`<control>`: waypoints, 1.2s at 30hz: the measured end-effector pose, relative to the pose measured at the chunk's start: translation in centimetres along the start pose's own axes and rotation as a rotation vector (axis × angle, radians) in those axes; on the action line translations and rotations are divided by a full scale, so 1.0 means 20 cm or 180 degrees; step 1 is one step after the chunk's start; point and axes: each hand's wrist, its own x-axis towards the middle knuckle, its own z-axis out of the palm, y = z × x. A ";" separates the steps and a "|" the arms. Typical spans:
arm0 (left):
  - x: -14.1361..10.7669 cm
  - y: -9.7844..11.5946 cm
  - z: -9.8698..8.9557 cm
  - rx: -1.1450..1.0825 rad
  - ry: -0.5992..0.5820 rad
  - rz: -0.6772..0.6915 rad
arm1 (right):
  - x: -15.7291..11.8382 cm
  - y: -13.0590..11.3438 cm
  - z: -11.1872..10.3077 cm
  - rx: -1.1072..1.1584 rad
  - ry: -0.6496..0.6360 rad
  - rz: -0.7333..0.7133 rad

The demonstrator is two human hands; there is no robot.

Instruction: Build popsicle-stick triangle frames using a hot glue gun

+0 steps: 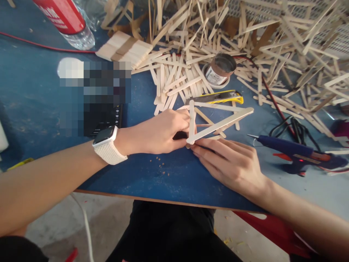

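A triangular frame of popsicle sticks [218,126] is held just above the blue table, its point toward the right. My left hand [170,129], with a watch on the wrist, pinches its left corner. The fingers of my right hand [231,158] close on the same near corner from below; their tips are partly hidden behind the sticks. Behind the frame lies a yellow utility knife [218,97]. A blue hot glue gun [297,151] rests to the right of my right hand, its nozzle pointing left.
Loose popsicle sticks [180,78] are heaped across the back, with a banded bundle [124,49] at left. An open brown jar [219,69] stands among them. A red-labelled bottle [68,22], a partly blurred phone [105,116] and a red cable [49,47] lie leftward. The table's edge [163,203] is near me.
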 end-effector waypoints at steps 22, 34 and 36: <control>0.00 0.02 -0.01 -0.0029 -0.0092 -0.0163 | 0.01 -0.01 0.01 0.0102 0.0025 0.0114; 0.00 0.01 0.00 0.0008 -0.0029 -0.0133 | 0.03 -0.02 0.01 0.0022 0.0141 0.0045; 0.00 0.01 0.00 -0.0026 -0.0041 -0.0160 | 0.02 -0.02 0.01 0.0018 0.0102 0.0044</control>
